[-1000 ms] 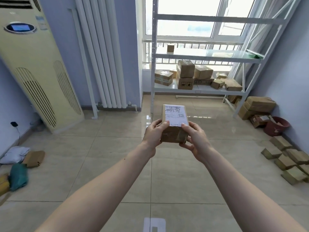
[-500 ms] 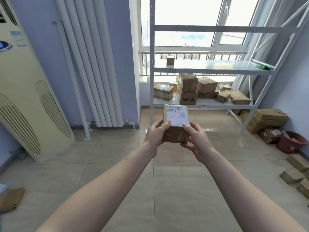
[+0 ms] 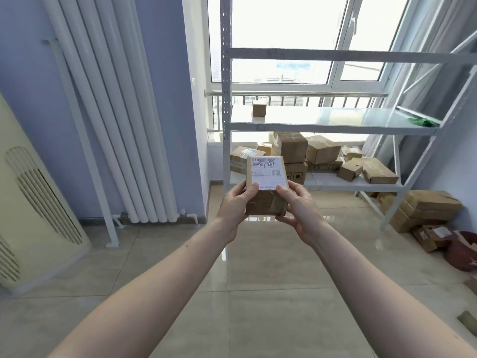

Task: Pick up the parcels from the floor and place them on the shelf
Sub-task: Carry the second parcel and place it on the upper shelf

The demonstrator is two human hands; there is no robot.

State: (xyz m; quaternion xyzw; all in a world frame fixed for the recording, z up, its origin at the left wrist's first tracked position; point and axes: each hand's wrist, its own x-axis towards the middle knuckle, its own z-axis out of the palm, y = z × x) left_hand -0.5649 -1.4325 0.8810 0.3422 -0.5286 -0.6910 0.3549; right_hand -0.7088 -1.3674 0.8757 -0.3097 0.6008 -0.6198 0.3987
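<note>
Left hand point(image 3: 236, 202) and right hand point(image 3: 296, 204) clamp the small brown cardboard parcel point(image 3: 267, 187) (white label up) at its near end, mid-air before the white metal shelf point(image 3: 333, 126); likely light, stiff.

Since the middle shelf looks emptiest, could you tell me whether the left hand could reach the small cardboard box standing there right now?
Probably not yet: the left hand is occupied holding the labelled brown parcel, and the small cardboard box sits well beyond it.
</note>
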